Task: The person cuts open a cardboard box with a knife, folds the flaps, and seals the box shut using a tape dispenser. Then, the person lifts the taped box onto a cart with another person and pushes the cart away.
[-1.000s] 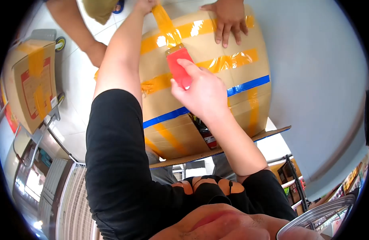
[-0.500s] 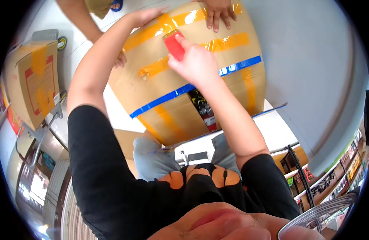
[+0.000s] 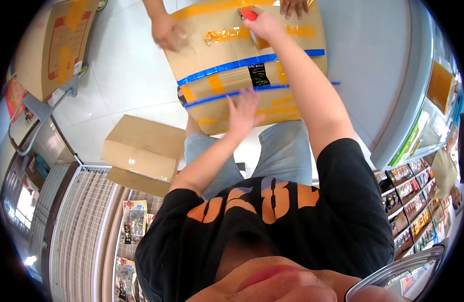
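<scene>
A large cardboard box stands before me, crossed by orange and blue tape strips. My right hand grips a red tape dispenser on the box's top, close to its far edge. Part of the orange tape roll shows under that hand. My left hand, slightly blurred, lies with spread fingers on or just over the near side of the box, below the lower blue strip. A black printed patch sits between the two blue strips.
Another person's hand is at the box's left edge, and a second hand rests at its far right. An opened carton lies on the floor left. A boxed load on a trolley stands farther left. Product shelves are right.
My left hand has come from the box's far edge to its near side. My right hand has shifted with the dispenser. The other person's left-side hand has moved, and the view has shifted.
</scene>
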The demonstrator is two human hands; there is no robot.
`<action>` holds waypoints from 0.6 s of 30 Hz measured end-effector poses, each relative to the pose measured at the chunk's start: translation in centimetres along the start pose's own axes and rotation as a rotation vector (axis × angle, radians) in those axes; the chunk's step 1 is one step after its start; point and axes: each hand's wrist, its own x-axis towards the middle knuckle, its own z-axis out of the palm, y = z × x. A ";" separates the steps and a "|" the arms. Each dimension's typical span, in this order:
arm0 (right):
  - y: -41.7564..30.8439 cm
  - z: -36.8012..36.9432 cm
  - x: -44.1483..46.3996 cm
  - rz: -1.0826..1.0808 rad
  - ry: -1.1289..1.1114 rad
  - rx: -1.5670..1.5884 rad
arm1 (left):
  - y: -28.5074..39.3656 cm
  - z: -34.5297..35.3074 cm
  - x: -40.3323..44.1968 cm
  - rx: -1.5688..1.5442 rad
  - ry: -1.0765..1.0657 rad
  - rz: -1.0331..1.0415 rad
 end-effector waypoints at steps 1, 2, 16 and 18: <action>0.4 0.2 0.4 -0.029 0.019 0.000 | -1.7 0.6 3.0 -0.030 0.002 -0.079; 0.5 0.2 0.4 -0.058 0.035 0.000 | -3.3 1.5 5.5 -0.060 0.001 -0.160; 0.8 -2.4 -15.3 -0.038 0.295 0.355 | -6.5 5.9 9.0 -0.045 -0.101 -0.119; 3.2 -0.8 -22.3 -0.123 0.458 0.370 | -6.4 6.7 8.5 -0.036 -0.111 -0.148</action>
